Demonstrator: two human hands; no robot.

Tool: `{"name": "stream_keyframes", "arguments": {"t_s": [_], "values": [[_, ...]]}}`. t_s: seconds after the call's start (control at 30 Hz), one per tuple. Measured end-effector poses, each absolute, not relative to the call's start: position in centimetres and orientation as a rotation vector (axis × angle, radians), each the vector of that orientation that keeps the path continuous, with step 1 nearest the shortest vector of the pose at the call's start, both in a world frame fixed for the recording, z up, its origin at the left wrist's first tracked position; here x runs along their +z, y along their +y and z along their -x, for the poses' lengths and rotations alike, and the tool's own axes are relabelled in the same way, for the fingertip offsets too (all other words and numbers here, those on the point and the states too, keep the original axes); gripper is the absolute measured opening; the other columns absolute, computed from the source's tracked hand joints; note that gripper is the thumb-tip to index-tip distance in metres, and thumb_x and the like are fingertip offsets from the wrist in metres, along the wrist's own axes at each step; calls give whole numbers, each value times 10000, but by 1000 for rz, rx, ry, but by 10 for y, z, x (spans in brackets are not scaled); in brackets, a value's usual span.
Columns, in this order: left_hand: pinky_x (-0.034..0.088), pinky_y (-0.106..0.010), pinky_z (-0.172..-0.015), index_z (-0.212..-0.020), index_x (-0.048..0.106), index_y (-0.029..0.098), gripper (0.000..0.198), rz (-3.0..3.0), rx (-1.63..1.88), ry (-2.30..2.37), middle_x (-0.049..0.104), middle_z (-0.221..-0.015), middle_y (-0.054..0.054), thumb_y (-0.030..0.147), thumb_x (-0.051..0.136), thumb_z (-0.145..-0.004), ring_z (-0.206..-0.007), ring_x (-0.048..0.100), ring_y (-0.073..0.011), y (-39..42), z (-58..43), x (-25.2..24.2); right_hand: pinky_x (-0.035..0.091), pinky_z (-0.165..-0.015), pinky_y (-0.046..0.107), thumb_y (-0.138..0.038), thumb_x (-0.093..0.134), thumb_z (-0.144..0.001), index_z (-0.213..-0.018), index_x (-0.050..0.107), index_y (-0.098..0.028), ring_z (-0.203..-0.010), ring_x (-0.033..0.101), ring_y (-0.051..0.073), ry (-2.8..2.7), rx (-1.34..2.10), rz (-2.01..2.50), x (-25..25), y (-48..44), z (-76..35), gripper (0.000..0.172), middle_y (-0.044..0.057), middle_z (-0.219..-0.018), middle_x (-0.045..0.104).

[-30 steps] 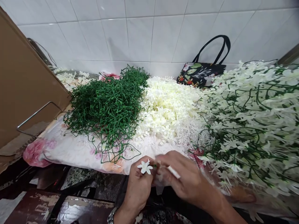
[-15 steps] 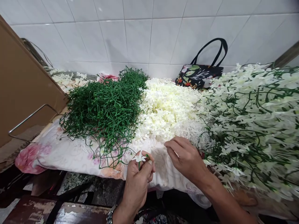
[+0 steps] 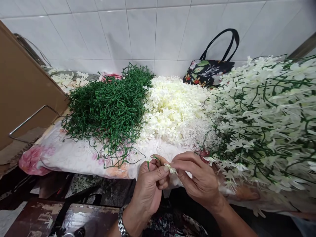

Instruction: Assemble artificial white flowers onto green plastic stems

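My left hand (image 3: 150,182) is closed around a thin green plastic stem (image 3: 148,165), parts of which show above the thumb and fingers. At its fingertips is a small white artificial flower (image 3: 172,169), partly covered by fingers. My right hand (image 3: 201,177) pinches that flower from the other side, so both hands nearly meet. Beyond my left hand lies a tangled heap of green stems (image 3: 108,108). A pile of loose white blossoms (image 3: 172,102) sits beside it, with thin white stamens (image 3: 199,135) at its near right.
Finished-looking white flower sprays (image 3: 271,125) are heaped at the right. A black floral handbag (image 3: 209,73) stands against the tiled wall (image 3: 140,33). At the left rises a cardboard box (image 3: 22,98). A flowered cloth (image 3: 74,161) covers the work surface, and a worn wooden seat (image 3: 91,217) is below.
My right hand has moved left and down to meet my left hand. It now pinches a white flower at the left fingertips. The view has tilted slightly downward.
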State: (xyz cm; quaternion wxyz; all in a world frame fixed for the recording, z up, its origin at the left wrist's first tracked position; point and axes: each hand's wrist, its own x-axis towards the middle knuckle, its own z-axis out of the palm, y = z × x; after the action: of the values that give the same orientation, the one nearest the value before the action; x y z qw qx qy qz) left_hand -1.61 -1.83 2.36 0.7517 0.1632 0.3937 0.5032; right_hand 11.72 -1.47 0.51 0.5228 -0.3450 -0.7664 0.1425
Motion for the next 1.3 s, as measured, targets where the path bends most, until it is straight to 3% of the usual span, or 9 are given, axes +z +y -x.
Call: {"name": "stream_keyframes", "arguments": {"t_s": [0.17, 0.37, 0.5, 0.73, 0.93, 1.1, 1.2, 1.3], "values": [[213, -170, -394, -540, 541, 133, 255, -499, 1178, 955, 338, -412, 91, 235, 772, -504, -391, 252, -24, -22, 19, 20, 482, -606, 210, -145, 492, -860, -924, 601, -195, -672, 576, 107, -1724, 753, 992, 8, -22, -118, 137, 14, -759, 612], [373, -213, -536, -668, 606, 153, 130, -860, 1267, 972, 525, -592, 23, 250, 692, -689, -557, 440, -98, -30, 25, 3, 472, -573, 215, -299, 565, -840, -917, 613, -175, -652, 544, 111, -1519, 1214, 1068, 4, -25, -115, 154, 14, -735, 587], [391, -226, -592, -692, 594, 162, 94, -1046, 1281, 997, 517, -636, 13, 222, 638, -749, -629, 467, -125, -32, 29, -1, 433, -546, 199, -230, 567, -815, -811, 600, -177, -607, 501, 91, -1517, 1172, 1072, 4, -25, -113, 63, -12, -687, 547], [421, -241, -677, -710, 564, 178, 78, -1360, 1351, 1092, 567, -794, -19, 128, 581, -767, -764, 543, -156, -33, 32, 5, 430, -615, 207, -171, 537, -823, -810, 563, -192, -668, 514, 96, -1673, 959, 1074, 8, -28, -110, 37, -19, -726, 549], [404, -194, -571, -748, 557, 190, 84, -1487, 1321, 1196, 540, -672, 30, 111, 572, -770, -611, 509, -109, -36, 34, 6, 423, -628, 216, -75, 470, -782, -803, 508, -183, -703, 523, 102, -1776, 743, 1080, 7, -28, -105, 117, -2, -770, 543], [402, -176, -537, -848, 567, 192, 132, -1212, 1328, 1206, 548, -689, 38, 147, 620, -736, -596, 504, -98, -37, 34, 1, 409, -574, 208, -55, 467, -774, -781, 479, -183, -641, 502, 95, -1797, 604, 1074, 5, -27, -100, 129, -12, -710, 511], [375, -182, -515, -774, 570, 176, 27, -1120, 1259, 1102, 504, -645, 37, 159, 589, -764, -569, 452, -93, -35, 37, -7, 410, -562, 205, -31, 459, -773, -797, 473, -180, -629, 491, 93, -1797, 494, 1029, 3, -28, -98, 152, -10, -700, 498], [373, -190, -536, -678, 551, 168, 96, -1173, 1265, 1076, 477, -636, 33, 117, 557, -759, -591, 445, -98, -33, 39, -9, 414, -563, 215, -19, 464, -778, -809, 473, -179, -628, 489, 99, -1819, 459, 992, 0, -29, -96, 164, -5, -694, 502]]}}
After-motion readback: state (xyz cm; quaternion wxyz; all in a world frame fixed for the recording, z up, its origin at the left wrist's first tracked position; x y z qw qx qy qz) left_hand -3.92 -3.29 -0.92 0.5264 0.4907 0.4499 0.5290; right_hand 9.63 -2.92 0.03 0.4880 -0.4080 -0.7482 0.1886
